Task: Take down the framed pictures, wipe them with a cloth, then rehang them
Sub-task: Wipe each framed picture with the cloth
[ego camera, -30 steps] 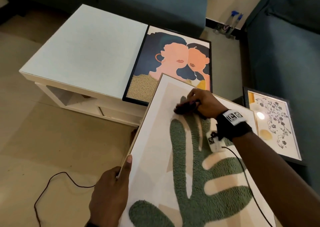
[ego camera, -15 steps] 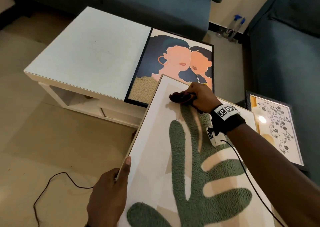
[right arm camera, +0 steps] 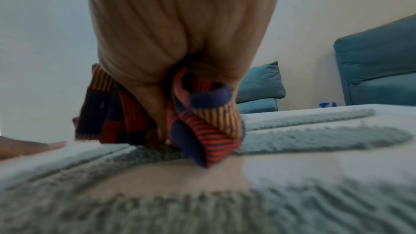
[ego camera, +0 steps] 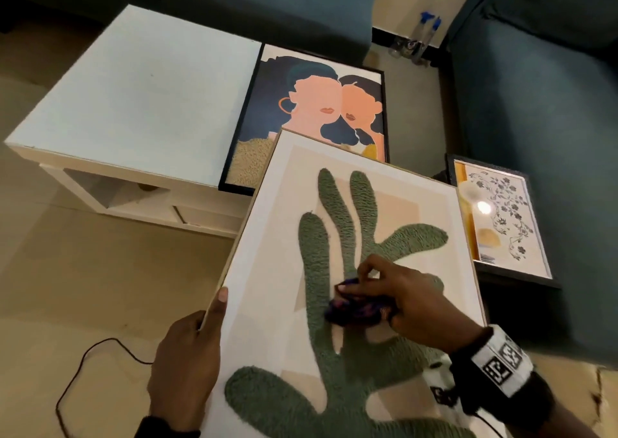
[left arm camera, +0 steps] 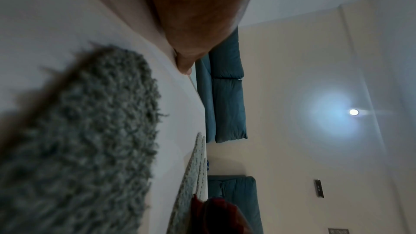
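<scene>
A large light-framed picture (ego camera: 267,237) with a green tufted plant shape tilts toward me in the head view. My left hand (ego camera: 190,354) grips its left edge, thumb on the front. My right hand (ego camera: 401,300) holds a bunched striped cloth (ego camera: 354,310) of red, navy and yellow, pressed on the middle of the green shape. In the right wrist view the cloth (right arm camera: 202,127) sits under my curled fingers on the picture (right arm camera: 292,166). In the left wrist view my thumb (left arm camera: 186,63) lies on the picture's edge (left arm camera: 175,95).
A black-framed picture of two faces (ego camera: 317,109) lies on the right part of the white low table (ego camera: 133,96). A smaller floral picture (ego camera: 501,216) leans by the teal sofa (ego camera: 535,86) on the right. Spray bottles (ego camera: 421,36) stand in the far corner. A black cable (ego camera: 93,364) runs over the floor.
My right hand has dragged the cloth from the picture's top edge down to the middle of the green shape. My left hand keeps its grip on the left edge.
</scene>
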